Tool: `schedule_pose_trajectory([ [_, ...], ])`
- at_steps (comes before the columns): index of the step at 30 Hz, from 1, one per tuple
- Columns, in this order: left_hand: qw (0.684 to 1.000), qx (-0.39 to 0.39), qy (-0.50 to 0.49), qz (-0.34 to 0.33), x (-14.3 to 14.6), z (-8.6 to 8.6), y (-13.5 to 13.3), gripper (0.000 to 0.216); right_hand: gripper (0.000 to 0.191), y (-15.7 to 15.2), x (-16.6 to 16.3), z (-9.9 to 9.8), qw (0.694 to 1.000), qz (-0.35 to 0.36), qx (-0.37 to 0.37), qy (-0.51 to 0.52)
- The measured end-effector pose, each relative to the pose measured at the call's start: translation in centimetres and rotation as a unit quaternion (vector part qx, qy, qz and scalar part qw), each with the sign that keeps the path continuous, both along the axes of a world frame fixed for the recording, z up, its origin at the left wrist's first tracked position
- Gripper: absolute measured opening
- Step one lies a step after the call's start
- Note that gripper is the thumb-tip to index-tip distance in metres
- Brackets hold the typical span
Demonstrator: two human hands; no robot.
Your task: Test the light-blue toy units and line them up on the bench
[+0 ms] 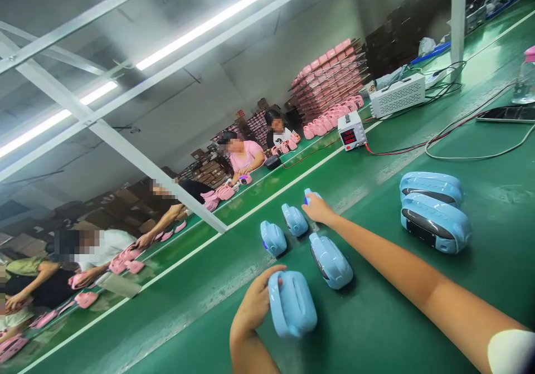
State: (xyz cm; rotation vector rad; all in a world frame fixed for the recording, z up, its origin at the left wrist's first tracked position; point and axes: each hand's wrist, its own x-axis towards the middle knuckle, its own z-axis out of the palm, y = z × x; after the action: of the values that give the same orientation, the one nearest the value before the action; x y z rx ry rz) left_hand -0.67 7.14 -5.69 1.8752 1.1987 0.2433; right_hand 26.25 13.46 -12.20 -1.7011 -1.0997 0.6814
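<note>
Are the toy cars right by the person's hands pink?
No, the rounded plastic toy cars by the left hand and right hand are light blue; pink ones lie only along the far belt.

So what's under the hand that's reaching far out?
The right hand rests on a small blue case. Only its far end peeks out, with a purple glow. The rest is covered. The green belt lies below.

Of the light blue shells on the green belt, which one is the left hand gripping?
The left hand grips the nearest blue shell, lowest in view. The right hand touches the farthest small one; the rest lie untouched.
</note>
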Motion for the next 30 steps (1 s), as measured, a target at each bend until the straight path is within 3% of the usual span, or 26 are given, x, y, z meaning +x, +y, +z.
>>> schedule_pose_trajectory([
  [2, 0.988, 0.007, -0.106, 0.110, -0.1, 0.0, 0.3, 0.058, 0.049, -1.9, -1.2, 2.6, 0.997, 0.074, 0.018, -0.018],
  [5, 0.914, 0.015, -0.316, 0.255, 0.5, 0.4, 0.5, 0.067, 0.050, -5.1, -3.6, 5.7, 0.973, 0.229, 0.020, -0.026],
  [6, 0.888, 0.018, -0.371, 0.272, 0.9, 0.5, 0.6, 0.065, 0.058, -6.1, -4.6, 6.3, 0.960, 0.276, 0.015, -0.033],
  [8, 0.869, 0.012, -0.428, 0.250, 1.7, 0.8, 0.5, 0.058, 0.076, -7.5, -6.3, 6.6, 0.937, 0.346, 0.003, -0.053],
  [11, 0.871, 0.000, -0.435, 0.228, 2.7, 1.0, 0.4, 0.058, 0.088, -8.2, -8.1, 5.9, 0.944, 0.325, 0.008, -0.049],
  [15, 0.852, 0.014, -0.429, 0.299, 3.8, 1.0, -0.1, 0.082, 0.090, -7.8, -9.0, 4.8, 0.961, 0.267, 0.061, 0.044],
  [19, 0.866, -0.033, -0.436, 0.243, 4.8, 1.1, -1.0, 0.095, 0.089, -7.6, -8.7, 5.1, 0.961, 0.239, 0.089, 0.104],
  [24, 0.874, -0.048, -0.444, 0.191, 4.2, 1.3, -1.5, 0.093, 0.082, -7.7, -7.8, 6.3, 0.942, 0.279, 0.080, 0.171],
  [28, 0.889, -0.036, -0.424, 0.170, 2.8, 1.3, -1.2, 0.091, 0.068, -7.8, -7.0, 7.2, 0.923, 0.264, 0.118, 0.254],
  [30, 0.878, -0.037, -0.443, 0.176, 2.8, 1.4, -1.1, 0.080, 0.063, -7.9, -6.7, 7.4, 0.902, 0.280, 0.127, 0.302],
])
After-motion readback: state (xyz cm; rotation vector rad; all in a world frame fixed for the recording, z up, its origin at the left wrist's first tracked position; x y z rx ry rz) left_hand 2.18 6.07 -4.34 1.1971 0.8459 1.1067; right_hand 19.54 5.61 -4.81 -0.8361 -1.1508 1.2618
